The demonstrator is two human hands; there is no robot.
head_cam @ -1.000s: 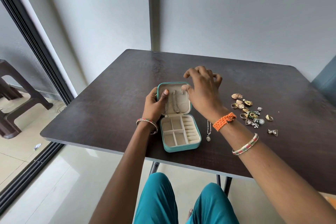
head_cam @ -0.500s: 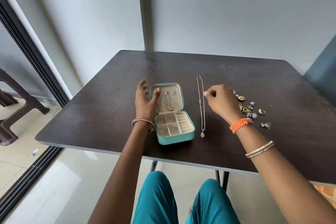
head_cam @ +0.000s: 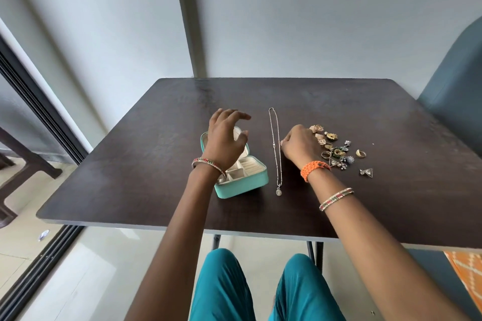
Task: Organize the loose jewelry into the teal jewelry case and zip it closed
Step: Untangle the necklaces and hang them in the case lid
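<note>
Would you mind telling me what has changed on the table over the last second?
The right hand left the case lid and drew the silver necklace out straight on the table, where it now pinches the chain. The left hand released the lid and hovers open over the teal jewelry case. The case stays open, and the loose jewelry pile is unchanged.

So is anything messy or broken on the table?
Nothing looks broken. The silver chain necklace lies stretched straight beside the open teal jewelry case, and small gold and silver earrings and rings sit scattered loose at the right, not yet packed.
</note>
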